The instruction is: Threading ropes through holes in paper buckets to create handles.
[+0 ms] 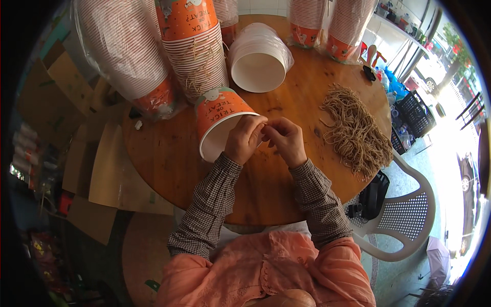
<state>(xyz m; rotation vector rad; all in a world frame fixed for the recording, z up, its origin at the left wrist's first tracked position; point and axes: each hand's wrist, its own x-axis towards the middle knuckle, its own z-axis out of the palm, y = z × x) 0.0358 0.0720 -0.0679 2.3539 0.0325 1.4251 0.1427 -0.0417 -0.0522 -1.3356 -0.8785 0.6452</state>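
An orange printed paper bucket (221, 108) with a white rim lies on its side on the round wooden table, its mouth turned toward me. My left hand (244, 139) is closed at the bucket's rim, covering part of the opening. Beside it, my right hand (286, 141) is closed too, thumb and finger pinched together. The fingertips of both hands meet just right of the rim, and whatever is between them is too small or hidden to make out. To the right lies a heap of tan twine pieces (355, 130).
Behind the bucket rises a tall nested stack of orange buckets (197, 61) with twine strands hanging on it. Plastic-wrapped stacks (123, 46) stand left and at the back. White buckets (258, 71) lie on their side. A grey chair (404, 210) and cardboard (115, 169) flank the wooden table (174, 176).
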